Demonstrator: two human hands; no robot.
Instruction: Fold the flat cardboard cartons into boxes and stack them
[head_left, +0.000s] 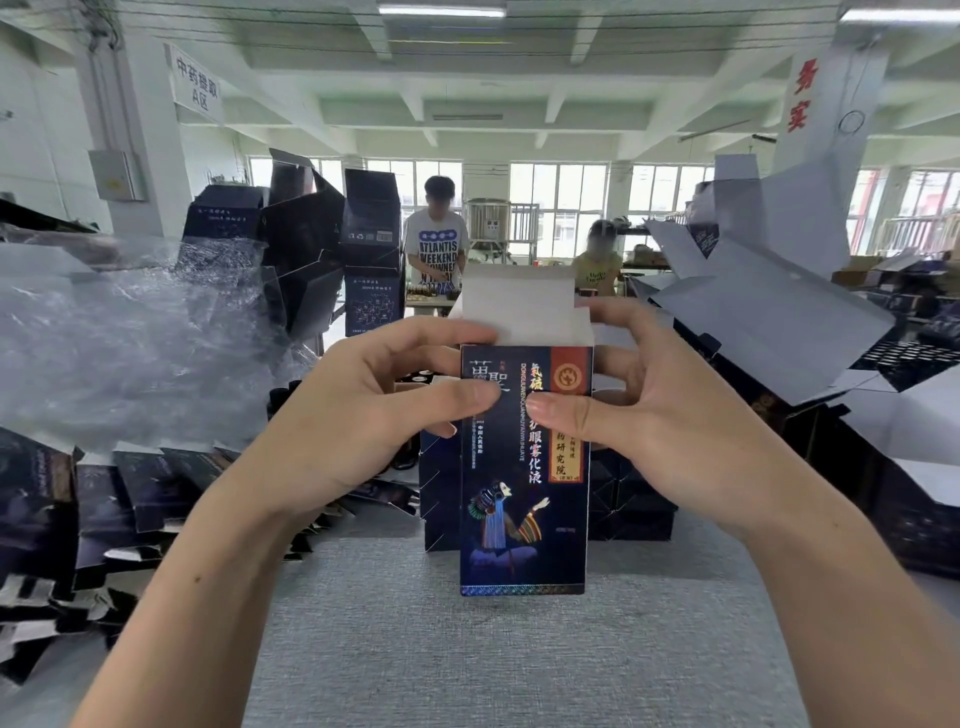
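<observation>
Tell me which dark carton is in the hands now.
The upright carton at centre, printed with a seated figure, white top flap raised. Left hand and right hand pinch its upper part; the flat cartons at left lie untouched.

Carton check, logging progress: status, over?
Left hand and right hand both grip the carton. Carton upright, top flap open. Nothing blocking.

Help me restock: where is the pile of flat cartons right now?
In the head view, the pile of flat cartons lies on the left side of the grey table, in front of the crumpled clear plastic and left of the left hand.
</observation>
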